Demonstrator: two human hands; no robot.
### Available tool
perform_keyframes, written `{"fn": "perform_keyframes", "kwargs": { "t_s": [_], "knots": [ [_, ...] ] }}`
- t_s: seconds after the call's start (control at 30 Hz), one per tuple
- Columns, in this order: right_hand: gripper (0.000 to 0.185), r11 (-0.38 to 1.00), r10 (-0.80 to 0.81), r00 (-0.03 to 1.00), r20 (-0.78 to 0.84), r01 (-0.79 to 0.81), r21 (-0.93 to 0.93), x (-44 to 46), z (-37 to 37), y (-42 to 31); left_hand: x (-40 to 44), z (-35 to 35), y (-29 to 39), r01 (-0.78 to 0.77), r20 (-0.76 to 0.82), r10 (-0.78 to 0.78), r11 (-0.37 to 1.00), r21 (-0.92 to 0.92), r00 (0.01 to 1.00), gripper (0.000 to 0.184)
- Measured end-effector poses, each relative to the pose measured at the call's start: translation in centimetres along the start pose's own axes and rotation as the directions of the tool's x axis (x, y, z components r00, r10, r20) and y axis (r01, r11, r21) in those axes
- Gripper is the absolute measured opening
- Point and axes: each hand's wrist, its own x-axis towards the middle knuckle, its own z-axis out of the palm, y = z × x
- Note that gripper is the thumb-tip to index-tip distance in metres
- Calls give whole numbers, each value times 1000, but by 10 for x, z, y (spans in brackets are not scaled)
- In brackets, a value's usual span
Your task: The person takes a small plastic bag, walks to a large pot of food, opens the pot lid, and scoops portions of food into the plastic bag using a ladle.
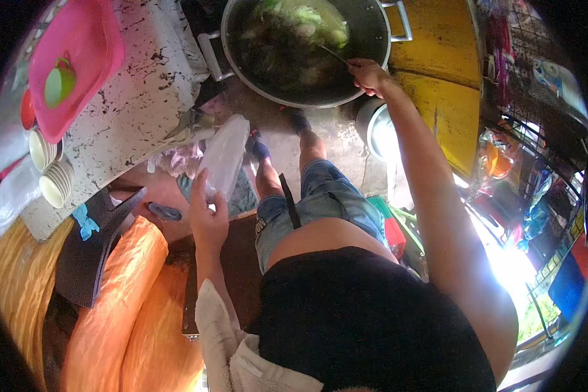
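Note:
My right hand (370,76) is closed round the end of a thin-handled, ladle-like utensil (334,53), whose head is hidden in the food. The utensil reaches into a large metal pot (302,103) with dark broth and pale green leafy vegetables (307,23). Lower down on the left, my left hand (209,215) grips a clear plastic bag (223,157) between thumb and fingers. The bag hangs upward in view, away from the pot, and looks limp. I cannot make out anything inside it.
A worn white table (137,98) at left bears a pink basin (78,39), a green cup (60,85) and stacked paper cups (57,183). Beside the pot stand a yellow surface (438,65) and a metal container (379,130). Orange cloth-like rolls (121,281) lie lower left.

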Motion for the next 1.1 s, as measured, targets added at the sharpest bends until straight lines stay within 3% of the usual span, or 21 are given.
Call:
{"fn": "perform_keyframes", "kwargs": {
  "t_s": [0.1,0.2,0.3,0.4,0.5,0.6,0.7,0.8,0.9,0.93,1.03,1.1],
  "knots": [
    [34,997,66,994,90,-63,-45,-8,-19,-2,1,5,7,-61,15,60,998,25,998,48],
    [36,999,31,999,35,-30,-38,-11,-13,1,0,10,2,-72,18,71,995,65,997,48],
    [39,999,-10,999,38,12,-53,-19,-14,-2,1,12,2,-187,-16,193,965,182,981,47],
    [38,998,-37,999,36,38,-52,-21,-21,10,0,10,6,2,-6,-3,999,-50,1000,47],
    [39,997,-37,999,18,38,-70,-40,-30,7,6,6,32,193,25,-192,972,-136,981,47],
    [40,996,-56,998,-8,55,-73,-53,-41,14,29,8,50,74,14,-73,991,-112,997,48],
    [41,991,-92,996,-17,90,-100,-58,-57,23,69,20,89,-163,-94,157,984,-65,983,50],
    [40,986,-118,993,-25,114,-125,-72,-71,22,119,37,120,-412,-133,409,911,6,903,51],
    [40,922,-221,975,31,219,-320,-67,-84,27,145,49,145,-527,-132,542,840,129,830,50],
    [40,899,-250,967,45,249,-359,-63,-90,30,139,51,159,-427,-89,442,892,145,893,50],
    [41,893,-237,971,31,231,-386,-43,-98,36,149,62,133,-490,-106,506,860,146,856,51],
    [41,901,-129,991,-25,107,-420,-51,-93,5,147,67,125,-466,-96,478,876,120,873,52]
  ]
}}
